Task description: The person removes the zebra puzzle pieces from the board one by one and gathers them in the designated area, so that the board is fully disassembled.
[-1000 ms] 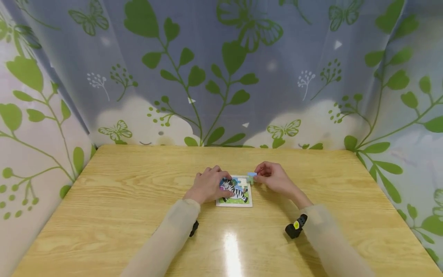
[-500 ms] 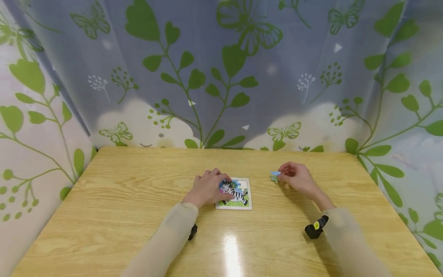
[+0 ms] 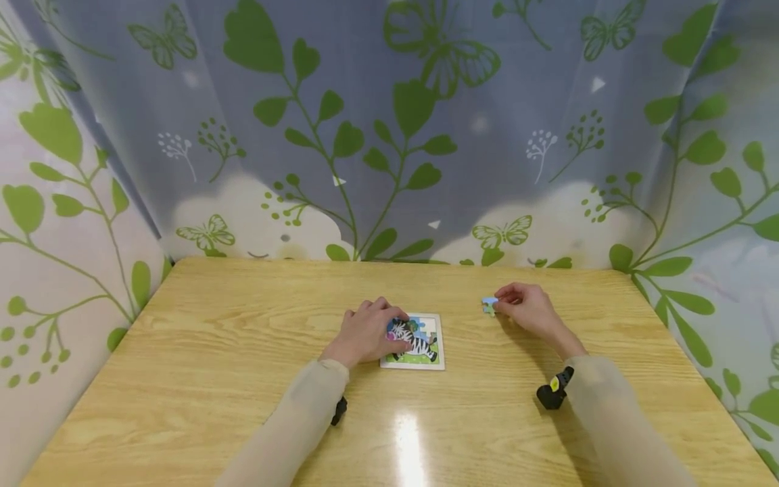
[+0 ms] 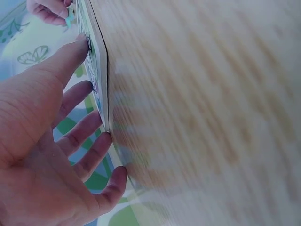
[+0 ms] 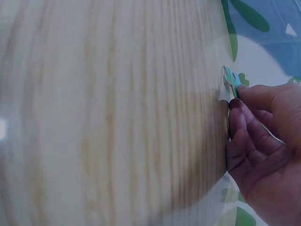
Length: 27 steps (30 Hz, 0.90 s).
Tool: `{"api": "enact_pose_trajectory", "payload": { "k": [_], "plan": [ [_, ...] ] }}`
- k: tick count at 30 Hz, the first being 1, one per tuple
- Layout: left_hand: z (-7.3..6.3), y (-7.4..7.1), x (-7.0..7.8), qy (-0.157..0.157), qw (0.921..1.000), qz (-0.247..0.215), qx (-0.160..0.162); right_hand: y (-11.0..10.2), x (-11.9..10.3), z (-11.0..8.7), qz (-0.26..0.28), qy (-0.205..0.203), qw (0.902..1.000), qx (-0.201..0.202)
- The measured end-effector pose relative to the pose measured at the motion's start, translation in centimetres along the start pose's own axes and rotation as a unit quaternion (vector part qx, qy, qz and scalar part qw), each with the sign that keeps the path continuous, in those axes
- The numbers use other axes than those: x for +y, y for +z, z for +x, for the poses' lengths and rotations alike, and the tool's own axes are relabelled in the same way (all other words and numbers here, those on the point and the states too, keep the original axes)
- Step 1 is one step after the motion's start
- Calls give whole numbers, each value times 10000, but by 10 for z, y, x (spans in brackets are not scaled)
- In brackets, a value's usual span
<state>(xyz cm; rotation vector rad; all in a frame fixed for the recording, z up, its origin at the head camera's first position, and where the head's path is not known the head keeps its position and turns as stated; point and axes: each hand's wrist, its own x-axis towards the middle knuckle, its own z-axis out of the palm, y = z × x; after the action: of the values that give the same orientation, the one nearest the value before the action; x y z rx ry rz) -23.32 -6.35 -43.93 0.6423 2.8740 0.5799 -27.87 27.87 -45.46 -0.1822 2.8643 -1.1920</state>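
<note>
A zebra jigsaw puzzle in a square white-rimmed tray (image 3: 412, 367) lies flat mid-table. Bare white shows in its upper right part. My left hand (image 3: 365, 333) rests on the tray's left side, with thumb and index finger on the picture. In the left wrist view, the other fingertips (image 4: 106, 136) touch the tray's edge and the tabletop. Right of the tray, my right hand (image 3: 531, 312) pinches a blue and green puzzle piece (image 3: 489, 306) between thumb and fingers. The piece (image 5: 231, 77) sticks out past the fingertips in the right wrist view, just above or on the table.
The light wooden table (image 3: 243, 379) runs back to a patterned curtain (image 3: 389, 169), with more curtain on both sides. A black wrist camera (image 3: 552, 392) sits on the right wrist. Glare (image 3: 409, 439) shines near the front.
My right hand has moved right, away from the tray's upper right corner, carrying the puzzle piece. The piece has turned slightly in the fingers. My left hand has stayed on the tray.
</note>
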Motion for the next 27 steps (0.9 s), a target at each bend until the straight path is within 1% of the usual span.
{"api": "enact_pose_trajectory", "payload": {
  "k": [8, 11, 13, 16, 19, 22, 25, 27],
  "plan": [
    [1, 0, 1, -26, 10000, 52, -9, -4, 3, -1, 30, 47, 9999, 103],
    [2, 1, 1, -21, 10000, 80, -20, -3, 1, -5, 4, -127, 9998, 151],
    [2, 1, 0, -13, 9999, 103, -22, 0, -4, -9, -21, -250, 9996, 113],
    [2, 2, -1, 8, 9999, 102, 13, 7, -16, -13, -49, -505, 9987, -62],
    [1, 3, -1, 56, 9998, 5, 182, 17, -30, -18, -43, -736, 9966, -357],
    [-1, 1, 5, 128, 9993, -153, 328, 28, -41, -22, -18, -934, 9933, -673],
    [-4, 1, 14, 135, 9994, -191, 247, 37, -50, -25, 1, -1107, 9895, -927],
    [-7, 2, 19, 110, 9997, -185, 108, 42, -55, -25, 30, -1239, 9863, -1087]
  ]
}}
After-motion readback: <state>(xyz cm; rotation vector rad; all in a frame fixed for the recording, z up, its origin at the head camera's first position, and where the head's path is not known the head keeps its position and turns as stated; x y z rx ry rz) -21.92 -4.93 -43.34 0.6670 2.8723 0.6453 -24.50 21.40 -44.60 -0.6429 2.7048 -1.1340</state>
